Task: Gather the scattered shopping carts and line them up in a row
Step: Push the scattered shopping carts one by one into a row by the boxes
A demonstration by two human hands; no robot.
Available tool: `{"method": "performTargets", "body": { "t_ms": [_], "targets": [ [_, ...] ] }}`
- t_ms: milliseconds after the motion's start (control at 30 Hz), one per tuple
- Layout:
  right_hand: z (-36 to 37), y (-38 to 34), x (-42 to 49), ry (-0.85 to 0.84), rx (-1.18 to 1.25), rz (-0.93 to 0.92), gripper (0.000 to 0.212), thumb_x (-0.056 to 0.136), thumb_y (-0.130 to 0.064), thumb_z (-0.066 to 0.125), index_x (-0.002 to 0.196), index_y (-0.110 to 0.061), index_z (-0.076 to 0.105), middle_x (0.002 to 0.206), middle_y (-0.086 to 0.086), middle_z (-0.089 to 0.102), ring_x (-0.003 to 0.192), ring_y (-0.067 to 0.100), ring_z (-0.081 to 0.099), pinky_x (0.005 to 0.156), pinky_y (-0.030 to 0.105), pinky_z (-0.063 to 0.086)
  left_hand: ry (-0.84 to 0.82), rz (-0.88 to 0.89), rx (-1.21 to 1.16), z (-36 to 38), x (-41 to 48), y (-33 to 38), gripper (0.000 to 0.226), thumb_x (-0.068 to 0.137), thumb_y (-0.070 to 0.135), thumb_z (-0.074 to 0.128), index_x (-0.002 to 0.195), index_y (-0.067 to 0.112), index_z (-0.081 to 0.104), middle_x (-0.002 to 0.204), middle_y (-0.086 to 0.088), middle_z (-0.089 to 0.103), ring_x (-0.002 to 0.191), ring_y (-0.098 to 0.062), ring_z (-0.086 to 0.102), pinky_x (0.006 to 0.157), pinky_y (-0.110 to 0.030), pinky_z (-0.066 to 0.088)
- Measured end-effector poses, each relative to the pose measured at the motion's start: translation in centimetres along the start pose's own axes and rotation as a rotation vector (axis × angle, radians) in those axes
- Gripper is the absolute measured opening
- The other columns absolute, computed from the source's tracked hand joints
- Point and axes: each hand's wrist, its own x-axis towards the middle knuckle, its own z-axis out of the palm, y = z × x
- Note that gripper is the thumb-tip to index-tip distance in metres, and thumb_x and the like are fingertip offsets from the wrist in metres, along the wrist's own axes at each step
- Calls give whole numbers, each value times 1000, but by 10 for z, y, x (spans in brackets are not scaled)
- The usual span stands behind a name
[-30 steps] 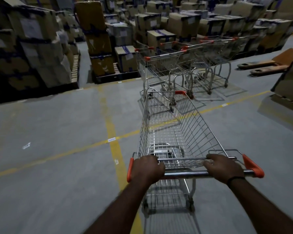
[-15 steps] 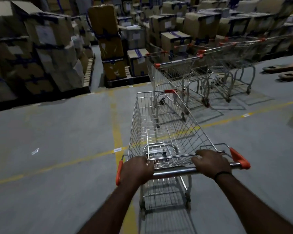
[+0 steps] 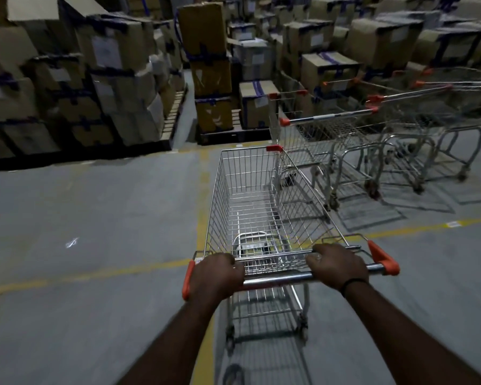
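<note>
A silver wire shopping cart (image 3: 250,195) with orange end caps stands right in front of me. My left hand (image 3: 215,275) grips the left part of its chrome handle bar (image 3: 278,280). My right hand (image 3: 336,266) grips the right part, a black band on its wrist. The basket holds nothing. To the right, several more carts (image 3: 372,129) stand side by side in a row, their handles toward the left. The front right corner of my cart is close beside the nearest cart of that row.
Stacks of taped cardboard boxes on pallets (image 3: 95,87) fill the far left and the back (image 3: 211,68). Yellow floor lines (image 3: 204,190) cross the grey concrete under my cart. A narrow aisle (image 3: 188,107) runs between the box stacks.
I have pushed the cart forward and swung left; the row of carts has slid to the right of the view and come closer. Both hands stay on the handle.
</note>
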Motion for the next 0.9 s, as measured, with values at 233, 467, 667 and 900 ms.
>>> {"method": "performTargets", "body": {
  "t_ms": [233,467,667,900],
  "targets": [
    [-5,-22,128,25,-34,-47,47,80,-60,46,108,-30,68,111,2,71,105,26,65,80,34,50,3,-27,-23,-11,120,0,44,83,52,42,80,17,67,85,-3,68,79,-24,60,83,-39,47],
    [-14,-48,256,29,1,-34,51,79,-62,47,115,-33,69,119,0,71,110,27,65,86,35,51,9,-44,-16,-30,245,2,44,87,53,43,91,18,70,97,-1,72,94,-23,66,92,-39,43],
    [-17,-64,349,71,-23,-75,47,80,-60,46,104,-28,70,108,0,72,100,27,67,79,34,49,17,-79,-12,-42,332,4,42,90,50,44,90,18,71,97,-1,72,94,-22,66,97,-38,40],
    [-12,-83,436,170,-114,-257,55,84,-55,33,83,-14,70,88,6,71,86,28,66,67,34,46,62,-117,50,-49,422,1,39,88,54,47,99,27,72,105,2,74,100,-19,66,85,-32,42]
  ]
}}
